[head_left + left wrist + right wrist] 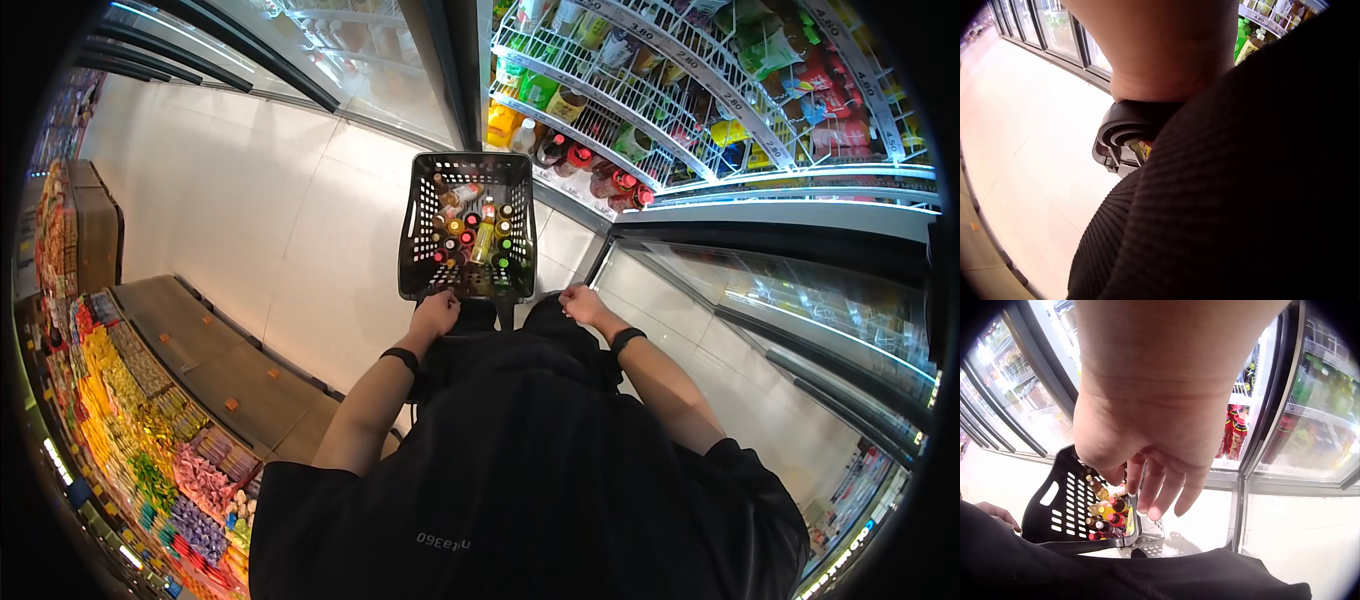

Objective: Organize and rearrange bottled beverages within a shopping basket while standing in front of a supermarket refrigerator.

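Note:
A black shopping basket (408,240) with slotted walls stands in front of the person's legs, holding several bottles (485,235) with red, yellow and green caps. One yellow-labelled bottle lies slanted over the others. My left hand (437,312) is low at the basket's near left corner, beside the dark-clothed leg; in the right wrist view its fingers (1000,512) come right up to the basket's edge. To the right of the basket hangs my right hand (1147,444), fingers loosely bent and holding nothing. The left wrist view shows the left hand mostly hidden by black ribbed cloth.
An open-fronted fridge shelf (640,90) with drinks is ahead on the right, its glass door (760,290) swung out beside it. More glass doors run along the far left. A brown ledge (220,350) and colourful packaged goods (150,420) line the left side.

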### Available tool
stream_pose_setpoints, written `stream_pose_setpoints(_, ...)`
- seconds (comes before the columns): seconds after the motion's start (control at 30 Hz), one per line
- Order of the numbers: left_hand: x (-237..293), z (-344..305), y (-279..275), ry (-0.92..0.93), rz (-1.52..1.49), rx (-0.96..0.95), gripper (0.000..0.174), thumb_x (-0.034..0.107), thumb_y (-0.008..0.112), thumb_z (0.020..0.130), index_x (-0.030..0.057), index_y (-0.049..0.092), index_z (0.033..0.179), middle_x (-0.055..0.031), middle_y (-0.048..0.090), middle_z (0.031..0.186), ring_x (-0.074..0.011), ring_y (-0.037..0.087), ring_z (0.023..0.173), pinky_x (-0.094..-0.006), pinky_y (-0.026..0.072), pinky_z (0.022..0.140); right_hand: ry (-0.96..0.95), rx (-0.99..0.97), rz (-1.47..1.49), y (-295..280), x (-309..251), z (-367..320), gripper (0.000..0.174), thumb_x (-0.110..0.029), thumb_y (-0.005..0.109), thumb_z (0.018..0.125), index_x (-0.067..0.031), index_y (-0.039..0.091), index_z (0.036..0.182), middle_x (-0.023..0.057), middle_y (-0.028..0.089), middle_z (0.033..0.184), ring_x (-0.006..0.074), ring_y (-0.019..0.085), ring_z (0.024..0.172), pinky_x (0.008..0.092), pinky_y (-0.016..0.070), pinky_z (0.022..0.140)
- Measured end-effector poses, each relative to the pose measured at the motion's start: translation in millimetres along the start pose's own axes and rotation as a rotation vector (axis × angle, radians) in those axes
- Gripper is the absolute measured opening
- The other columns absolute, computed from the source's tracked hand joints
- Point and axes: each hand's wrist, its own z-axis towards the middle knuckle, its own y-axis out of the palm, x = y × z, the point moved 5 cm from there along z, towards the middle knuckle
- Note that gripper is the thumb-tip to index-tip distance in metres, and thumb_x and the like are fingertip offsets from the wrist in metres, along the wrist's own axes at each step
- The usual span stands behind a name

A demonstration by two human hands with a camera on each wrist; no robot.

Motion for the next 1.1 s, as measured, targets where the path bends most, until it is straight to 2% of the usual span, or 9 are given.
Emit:
stream_pose_setpoints(0.1, 2.2, -3.8, -2.1, 0.009, -0.024, 0.009, 0.028, 0.029, 0.060, 0.090, 0.0077, 0.072, 0.105, -0.0203, 0.074, 0.100, -0.0386, 0.069, 0.099, -0.0470, 0.0547, 0.089, -0.012, -0.002, -0.031, 1.8, -1.7, 5.3, 0.032, -0.028, 0.063, 0.091, -0.0020, 0.074, 0.106, 0.0143, 0.076, 0.087, 0.0295, 0.075, 0.087, 0.0403, 0.0565, 0.087)
stream_pose_setpoints(0.37, 13.0, -12.6, -0.6, 0.011, 0.041, -0.040, 0.029, 0.027, 0.058, 0.089, 0.0068, 0.072, 0.104, -0.0212, 0.073, 0.101, -0.0398, 0.069, 0.100, -0.0475, 0.0543, 0.091, -0.010, -0.018, -0.127, 5.3, -11.8, 15.5, 0.033, -0.031, 0.062, 0.088, -0.0064, 0.075, 0.106, 0.0195, 0.074, 0.106, 0.0374, 0.069, 0.106, 0.0438, 0.0539, 0.095)
stream_pose_setpoints(0.5, 7.8, -2.3, 10.5, -0.004, 0.044, -0.106, 0.030, 0.028, 0.058, 0.089, 0.0062, 0.072, 0.104, -0.0205, 0.073, 0.104, -0.0385, 0.068, 0.104, -0.0470, 0.0535, 0.093, -0.044, -0.018, -0.227, 4.1, -30.0, 14.3, 0.035, -0.032, 0.062, 0.087, -0.0073, 0.075, 0.108, 0.0199, 0.073, 0.112, 0.0384, 0.068, 0.108, 0.0436, 0.0528, 0.098)
stream_pose_setpoints(0.57, 10.8, -2.6, 10.2, -0.012, 0.042, -0.136, 0.030, 0.028, 0.058, 0.090, 0.0062, 0.072, 0.105, -0.0202, 0.074, 0.102, -0.0385, 0.069, 0.102, -0.0473, 0.0538, 0.092, -0.175, 0.088, -0.281, 4.5, -41.1, 14.4, 0.032, -0.030, 0.064, 0.090, -0.0039, 0.074, 0.105, 0.0153, 0.076, 0.093, 0.0349, 0.073, 0.094, 0.0424, 0.0561, 0.089)
stream_pose_setpoints(0.7, 16.7, -7.5, 4.1, -0.010, 0.009, -0.102, 0.029, 0.028, 0.058, 0.090, 0.0071, 0.072, 0.105, -0.0197, 0.074, 0.101, -0.0387, 0.069, 0.101, -0.0473, 0.0541, 0.092, -0.186, 0.071, -0.239, -1.3, -67.2, 14.2, 0.032, -0.030, 0.065, 0.090, -0.0037, 0.073, 0.106, 0.0167, 0.076, 0.095, 0.0351, 0.072, 0.096, 0.0428, 0.0552, 0.091)
stream_pose_setpoints(0.9, 29.2, -15.8, 4.4, -0.019, -0.002, -0.075, 0.025, 0.027, 0.060, 0.089, 0.0080, 0.072, 0.101, -0.0206, 0.074, 0.098, -0.0392, 0.070, 0.097, -0.0472, 0.0551, 0.088, -0.169, 0.071, -0.188, -6.5, -74.0, 13.2, 0.031, -0.028, 0.064, 0.091, -0.0023, 0.073, 0.106, 0.0171, 0.076, 0.088, 0.0316, 0.074, 0.087, 0.0414, 0.0571, 0.085)
stream_pose_setpoints(0.93, 28.7, -14.7, 8.4, -0.004, -0.008, -0.082, 0.025, 0.027, 0.060, 0.090, 0.0080, 0.072, 0.102, -0.0206, 0.074, 0.097, -0.0392, 0.070, 0.097, -0.0467, 0.0553, 0.088, -0.079, 0.006, -0.141, -4.5, -68.0, 15.4, 0.032, -0.029, 0.063, 0.088, -0.0061, 0.074, 0.108, 0.0201, 0.073, 0.108, 0.0378, 0.068, 0.107, 0.0439, 0.0530, 0.097)
stream_pose_setpoints(1.1, 30.2, -15.6, 25.6, -0.007, -0.130, -0.124, 0.026, 0.027, 0.058, 0.092, 0.0077, 0.072, 0.103, -0.0206, 0.074, 0.099, -0.0388, 0.070, 0.099, -0.0455, 0.0551, 0.089, -0.126, 0.009, -0.202, 10.9, -48.4, 17.7, 0.033, -0.030, 0.064, 0.088, -0.0048, 0.074, 0.107, 0.0207, 0.073, 0.108, 0.0395, 0.068, 0.105, 0.0448, 0.0533, 0.095)
